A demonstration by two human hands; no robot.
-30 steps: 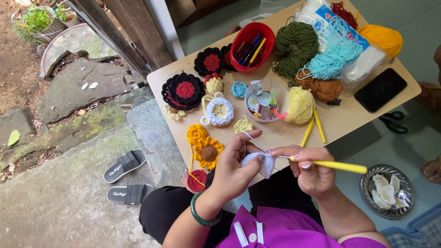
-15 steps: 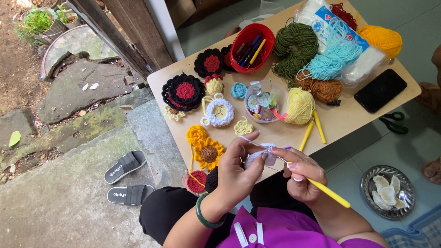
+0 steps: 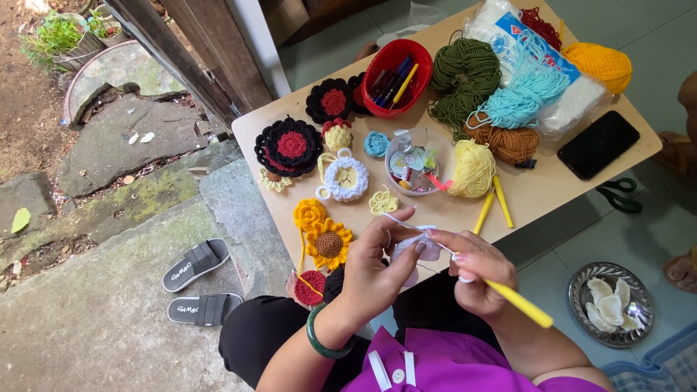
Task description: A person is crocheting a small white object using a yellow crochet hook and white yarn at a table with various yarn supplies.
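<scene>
Left hand (image 3: 377,265) is pinching the pale crochet piece (image 3: 415,247); right hand (image 3: 475,279) is gripping the yellow hook (image 3: 519,305), shaft angling down-right, tip meeting the piece from the right.

Hands hide most of the pale crochet piece (image 3: 425,249).

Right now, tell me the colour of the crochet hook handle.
Yellow; the crochet hook in the right hand shows clearly in the head view.
</scene>
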